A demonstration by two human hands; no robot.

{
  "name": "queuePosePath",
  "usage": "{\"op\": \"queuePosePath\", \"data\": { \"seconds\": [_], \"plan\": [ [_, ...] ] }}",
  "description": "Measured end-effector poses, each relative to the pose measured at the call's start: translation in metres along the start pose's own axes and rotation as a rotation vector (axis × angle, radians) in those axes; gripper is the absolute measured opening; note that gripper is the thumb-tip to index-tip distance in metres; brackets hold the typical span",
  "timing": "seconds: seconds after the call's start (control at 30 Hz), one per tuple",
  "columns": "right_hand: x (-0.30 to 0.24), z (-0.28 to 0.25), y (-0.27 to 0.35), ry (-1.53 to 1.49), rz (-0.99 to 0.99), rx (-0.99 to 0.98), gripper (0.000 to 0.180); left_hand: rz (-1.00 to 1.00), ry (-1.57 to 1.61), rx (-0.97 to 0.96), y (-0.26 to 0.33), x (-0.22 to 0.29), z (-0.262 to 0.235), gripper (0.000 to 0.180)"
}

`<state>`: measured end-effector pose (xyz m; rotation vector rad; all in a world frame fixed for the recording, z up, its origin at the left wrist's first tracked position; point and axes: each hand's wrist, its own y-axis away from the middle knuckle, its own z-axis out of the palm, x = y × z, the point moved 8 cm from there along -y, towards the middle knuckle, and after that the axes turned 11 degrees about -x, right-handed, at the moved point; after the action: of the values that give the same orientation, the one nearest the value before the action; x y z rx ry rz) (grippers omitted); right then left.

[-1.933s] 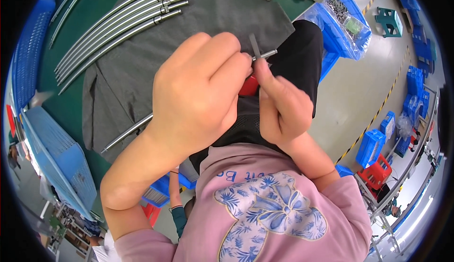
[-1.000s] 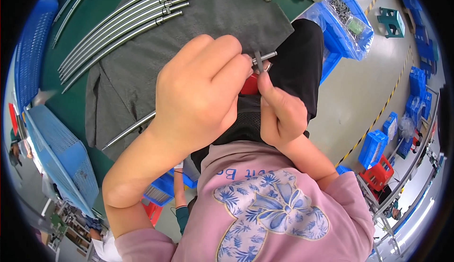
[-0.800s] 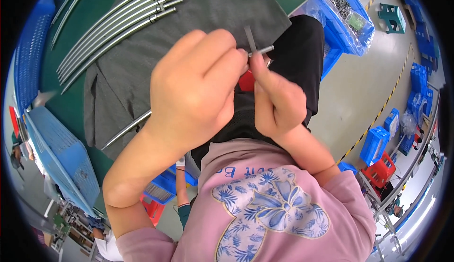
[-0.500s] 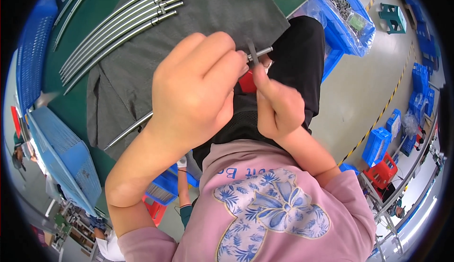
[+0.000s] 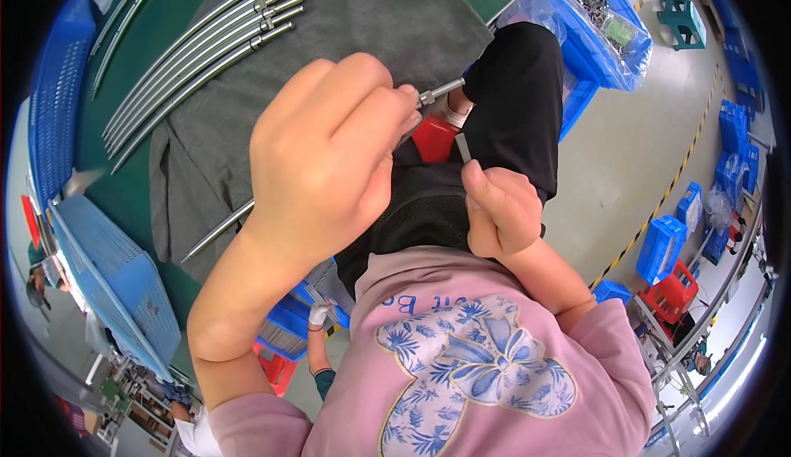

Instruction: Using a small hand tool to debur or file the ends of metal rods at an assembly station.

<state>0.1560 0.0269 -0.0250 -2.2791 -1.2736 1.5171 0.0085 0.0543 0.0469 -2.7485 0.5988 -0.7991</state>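
A slim metal rod with a threaded fitting near its end is gripped by my left hand, fingers wrapped round it. Its tip points to the upper right, and its long tail passes under my wrist toward the lower left. In my closed right hand, a short flat grey metal strip is pinched, its free end sticking up. The strip stands apart from the rod, below and right of its tip. Several similar rods lie side by side, partly on a dark grey cloth at the upper left.
The cloth covers a green tabletop. Blue baskets stand along the left. At the upper right is a plastic-lined blue bin with small metal parts. A green stool stands beyond. Another person's gloved hand shows below my left arm.
My right hand has drawn the strip away from the rod, down and slightly right. My left hand has shifted a little left with the rod, baring its fitting.
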Motion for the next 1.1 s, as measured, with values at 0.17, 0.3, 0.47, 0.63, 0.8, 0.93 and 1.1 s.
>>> {"op": "queuePosePath", "data": {
  "seconds": [0.17,0.3,0.47,0.63,0.8,0.93,1.1],
  "plan": [
    [0.000,0.001,-0.009,-0.047,0.061,0.020,0.051,0.016,-0.021,-0.008,0.000,0.001,-0.001,0.015],
    [0.001,0.001,-0.015,-0.155,0.122,0.020,0.050,0.029,-0.021,-0.016,-0.001,0.000,-0.001,0.015],
    [-0.001,0.001,-0.025,-0.169,0.155,0.025,0.048,0.020,0.011,0.006,0.000,-0.001,-0.002,0.018],
    [-0.003,-0.003,-0.029,-0.178,0.212,0.010,0.045,0.028,0.028,0.042,0.001,-0.002,0.001,0.019],
    [-0.010,-0.009,-0.034,-0.041,0.171,-0.011,0.047,0.025,0.022,0.047,0.002,-0.001,0.001,0.019],
    [-0.012,-0.009,-0.035,-0.006,0.151,-0.021,0.048,0.026,0.018,0.048,0.003,-0.001,0.001,0.019],
    [-0.012,-0.009,-0.034,0.038,0.144,-0.025,0.049,0.031,0.028,0.043,0.001,0.000,0.001,0.018]
  ]
}}
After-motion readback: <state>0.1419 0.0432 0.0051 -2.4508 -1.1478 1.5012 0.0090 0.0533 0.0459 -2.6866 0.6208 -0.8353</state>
